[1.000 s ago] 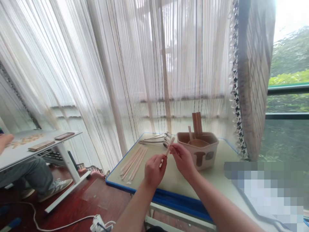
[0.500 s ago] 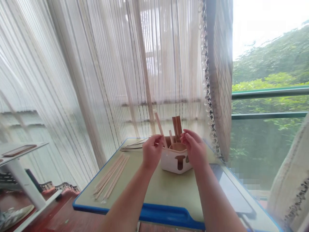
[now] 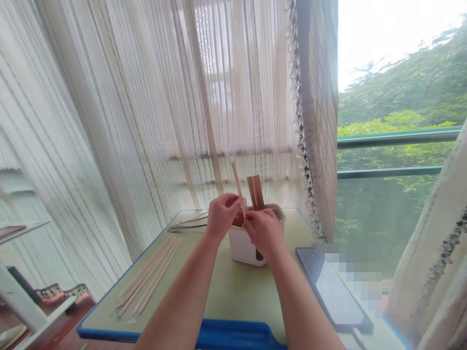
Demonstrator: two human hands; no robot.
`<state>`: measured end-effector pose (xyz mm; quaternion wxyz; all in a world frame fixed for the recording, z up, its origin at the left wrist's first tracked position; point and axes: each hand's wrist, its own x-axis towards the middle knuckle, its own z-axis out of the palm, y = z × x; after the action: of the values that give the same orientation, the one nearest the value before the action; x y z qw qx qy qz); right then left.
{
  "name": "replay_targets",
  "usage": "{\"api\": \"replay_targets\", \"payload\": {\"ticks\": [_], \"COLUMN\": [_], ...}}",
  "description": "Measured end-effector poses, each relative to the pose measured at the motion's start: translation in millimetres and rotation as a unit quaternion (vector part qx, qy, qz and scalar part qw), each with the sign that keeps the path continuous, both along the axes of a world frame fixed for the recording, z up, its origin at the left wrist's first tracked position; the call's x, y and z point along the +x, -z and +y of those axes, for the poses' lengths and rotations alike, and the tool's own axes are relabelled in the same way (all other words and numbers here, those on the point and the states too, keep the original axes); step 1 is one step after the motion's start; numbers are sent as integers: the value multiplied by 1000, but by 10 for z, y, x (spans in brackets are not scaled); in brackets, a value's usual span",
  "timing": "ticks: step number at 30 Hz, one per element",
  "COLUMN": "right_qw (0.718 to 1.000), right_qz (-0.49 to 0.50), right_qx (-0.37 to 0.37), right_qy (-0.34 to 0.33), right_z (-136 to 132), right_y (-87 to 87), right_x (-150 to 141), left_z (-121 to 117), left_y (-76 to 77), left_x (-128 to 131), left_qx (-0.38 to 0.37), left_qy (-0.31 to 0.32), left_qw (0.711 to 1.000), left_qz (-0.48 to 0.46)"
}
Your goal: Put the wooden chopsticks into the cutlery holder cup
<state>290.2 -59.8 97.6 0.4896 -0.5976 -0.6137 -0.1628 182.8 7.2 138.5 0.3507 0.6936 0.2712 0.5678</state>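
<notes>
A pale wooden pair of chopsticks [image 3: 237,179], seemingly in a clear sleeve, stands tilted up above the box. My left hand [image 3: 223,214] pinches it partway down between thumb and fingers. Lower on the same chopsticks, close to the box's opening, the fingertips of my right hand [image 3: 265,230] are closed. Below both hands is a white box [image 3: 242,249] with a brown inside, partly covered by the right hand. Dark brown chopsticks [image 3: 256,192] stand upright in its back part. What else lies inside is hidden by my hands.
Several pale wrapped chopsticks [image 3: 151,274] lie at the left of the blue-edged table [image 3: 233,296]. Thin strips [image 3: 188,224] lie behind my left hand. A phone or tablet with a cable [image 3: 335,287] rests at the right. Curtains [image 3: 146,107] hang behind.
My right hand has moved left and down from the box's right side to the lower end of the chopsticks. The view has shifted slightly to the right.
</notes>
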Motion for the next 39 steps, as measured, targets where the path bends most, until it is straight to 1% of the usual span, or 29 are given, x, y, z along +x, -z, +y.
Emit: {"api": "replay_targets", "payload": {"ticks": [3,5,8,11,13,15,18,20,23,26,29,33,37,39], "right_qw": [1000,999,999,998,998,998,997,998,997,993,990,987,988,990], "right_qz": [7,17,23,26,27,21,14,19,43,58,54,75,83,87], "right_qx": [-20,-28,-38,-47,-49,-43,-34,-31,-6,20,14,5,-20,-22], "right_qy": [18,24,19,23,34,49,66,60,63,102,127,145,125,111], "right_z": [-6,-13,-20,-21,-22,-26,-41,-58,-75,-56,-12,13,-2,-6], "right_y": [9,8,1,-4,-3,-2,-7,-21,-47,-43,-2,33,15,5], "right_x": [31,50,64,58,46,29,8,3,14,38,54,58,58,60], "left_z": [-9,-4,27,79,115,143,181,217,287,334,336,330,359,380], "left_y": [19,-29,-184,-367,-463,-526,-568,-574,-569,-551,-527,-504,-499,-492], "left_x": [21,30,51,88,114,134,144,140,118,90,77,64,36,33], "left_qx": [6,16,29,40,56,75,86,57,-28,-94,-132,-133,-118,-116], "left_qy": [-27,-54,-65,-64,-75,-88,-98,-79,3,77,107,140,153,156], "left_qw": [1000,998,997,997,994,990,986,990,994,986,973,951,939,936], "left_qz": [13,-7,-24,15,52,82,103,102,107,115,158,242,284,295]}}
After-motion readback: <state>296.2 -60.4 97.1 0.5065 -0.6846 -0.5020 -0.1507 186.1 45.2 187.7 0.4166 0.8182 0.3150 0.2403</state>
